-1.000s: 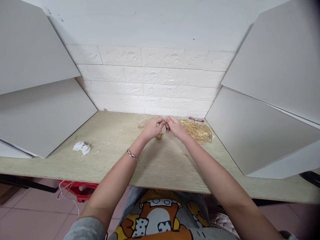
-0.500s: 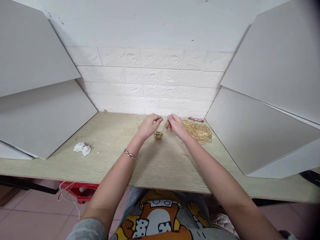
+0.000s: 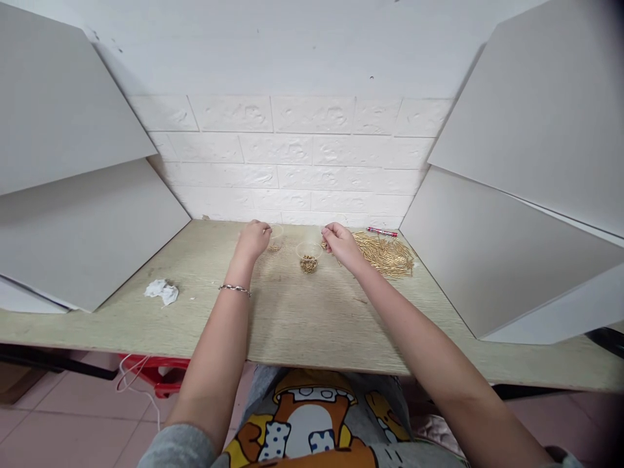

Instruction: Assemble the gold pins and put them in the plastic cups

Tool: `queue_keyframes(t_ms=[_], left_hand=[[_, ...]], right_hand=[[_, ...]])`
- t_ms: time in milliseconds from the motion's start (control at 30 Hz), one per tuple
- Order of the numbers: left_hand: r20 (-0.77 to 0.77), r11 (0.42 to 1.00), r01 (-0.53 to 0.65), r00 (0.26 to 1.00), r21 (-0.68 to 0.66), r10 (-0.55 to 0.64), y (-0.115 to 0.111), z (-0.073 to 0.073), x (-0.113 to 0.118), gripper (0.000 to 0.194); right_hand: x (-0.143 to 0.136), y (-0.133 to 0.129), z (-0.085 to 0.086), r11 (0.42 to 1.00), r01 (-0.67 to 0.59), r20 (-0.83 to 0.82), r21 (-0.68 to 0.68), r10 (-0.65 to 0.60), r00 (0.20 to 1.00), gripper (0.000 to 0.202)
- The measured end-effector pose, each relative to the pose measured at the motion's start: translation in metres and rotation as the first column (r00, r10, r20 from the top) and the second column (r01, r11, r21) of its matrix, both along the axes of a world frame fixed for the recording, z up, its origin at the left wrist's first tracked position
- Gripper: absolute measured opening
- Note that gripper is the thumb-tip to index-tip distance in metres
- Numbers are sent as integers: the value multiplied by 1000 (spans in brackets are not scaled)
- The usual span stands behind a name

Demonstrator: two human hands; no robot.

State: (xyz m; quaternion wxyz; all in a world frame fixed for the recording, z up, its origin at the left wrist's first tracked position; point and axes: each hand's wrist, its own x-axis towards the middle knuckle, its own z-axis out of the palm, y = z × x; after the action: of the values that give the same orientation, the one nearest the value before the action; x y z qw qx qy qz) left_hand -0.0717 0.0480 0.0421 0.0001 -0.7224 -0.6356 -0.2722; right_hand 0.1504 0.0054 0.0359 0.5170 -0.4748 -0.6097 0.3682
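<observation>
At the back left of the table, my left hand (image 3: 254,238) is closed in a pinch beside the rim of a clear plastic cup (image 3: 277,232) with a few small gold pieces low in it. What its fingers hold, if anything, is too small to make out. Between my hands stands a second clear cup (image 3: 309,251), its bottom covered with small gold parts (image 3: 309,263). My right hand (image 3: 340,244) is pinched just right of that cup; its fingertips hide what they hold. Behind the right wrist lies a wide pile of thin gold pins (image 3: 385,255).
A red pen-like tube (image 3: 382,232) lies behind the pile near the wall. Crumpled white tissue (image 3: 162,291) rests on the left of the table (image 3: 312,325). Grey-white panels (image 3: 88,227) stand on both sides, and a white brick-pattern wall (image 3: 312,149) closes off the back.
My left hand has moved left, from above the middle cup to the back left cup. My right hand has stayed almost in place, still pinched.
</observation>
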Motion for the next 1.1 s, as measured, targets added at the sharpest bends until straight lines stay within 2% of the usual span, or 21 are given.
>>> queue_keyframes(t_ms=[67,233,400,700,933,1100], left_hand=[[19,1000,-3,1000,-21,4,6,-5,-6,26],[202,992,91,977,-86,-72,17,-13,-17,25],[312,982,105,949,-158,-52,19,-15,-21,28],[331,980,100,943,-172,-38,17,-14,-21,26],[238,954,62,971,-294,10,7,-6,-21,31],[174,911,144,981,-387,-82,6,-9,-19,42]], right_hand=[[0,1,-1,1000,3,9,1,-3,1000,15],[-1,3,-3,1000,-6,0,-1,6,1000,15],[-1,5,-5,1000,-13,11,7,13,1000,15],[-2,5,-7,999,-48,38,5,47,998,16],[-1,6,-9,999,-54,49,0,54,997,16],[-2,5,-9,998,-44,93,41,40,995,16]])
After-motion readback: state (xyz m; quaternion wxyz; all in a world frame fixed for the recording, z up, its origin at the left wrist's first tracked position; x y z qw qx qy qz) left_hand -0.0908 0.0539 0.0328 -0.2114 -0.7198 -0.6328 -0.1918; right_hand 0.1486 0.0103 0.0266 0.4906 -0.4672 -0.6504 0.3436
